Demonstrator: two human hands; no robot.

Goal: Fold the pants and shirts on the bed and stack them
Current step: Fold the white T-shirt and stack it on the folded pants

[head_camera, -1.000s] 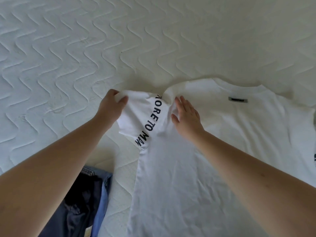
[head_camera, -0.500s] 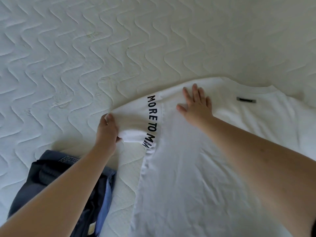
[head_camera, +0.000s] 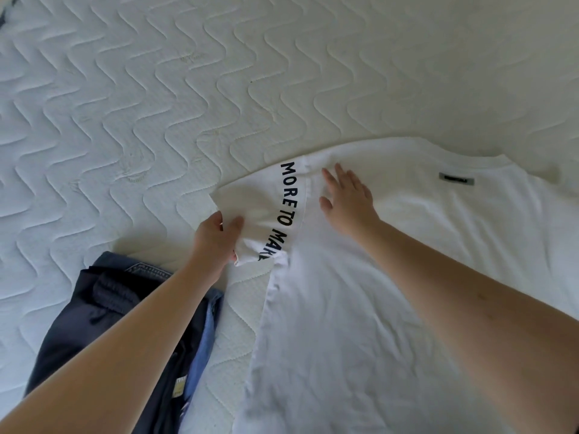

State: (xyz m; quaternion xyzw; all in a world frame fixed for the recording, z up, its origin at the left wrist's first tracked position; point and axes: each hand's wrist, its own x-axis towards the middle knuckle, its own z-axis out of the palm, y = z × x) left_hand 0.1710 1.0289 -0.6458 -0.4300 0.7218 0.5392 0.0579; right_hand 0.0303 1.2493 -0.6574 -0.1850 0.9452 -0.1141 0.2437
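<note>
the bed (head_camera: pixel 156 104), a white quilted mattress with a wavy stitch pattern, carries everything here, and its far side lies bare of clothes, which leaves room for spreading a garment out. the white shirt (head_camera: pixel 360 324) takes up the near right part of the bed, laid flat with its collar toward the far side and its hem running off the near edge of view; it looks spread this way so that the sides can be folded in evenly. just beside its left edge, toward the near left corner of view, sits a pile of dark folded clothes (head_camera: pixel 103 324) with denim blue showing at its far and right edges, probably the start of the stack and kept close for adding to. the sleeve (head_camera: pixel 260 208), printed with dark letters along its seam, sticks out from the shirt's far left shoulder. the left hand (head_camera: pixel 216 242) pinches the sleeve's cuff end between thumb and curled fingers, lifting that end slightly off the bed, likely to pull it smooth or turn it inward. the right hand (head_camera: pixel 347 198) lies flat with fingers straight and spread on the shoulder just right of the seam, apparently pinning the body so the sleeve moves alone. a small grey label (head_camera: pixel 456 180) sits below the collar.
</note>
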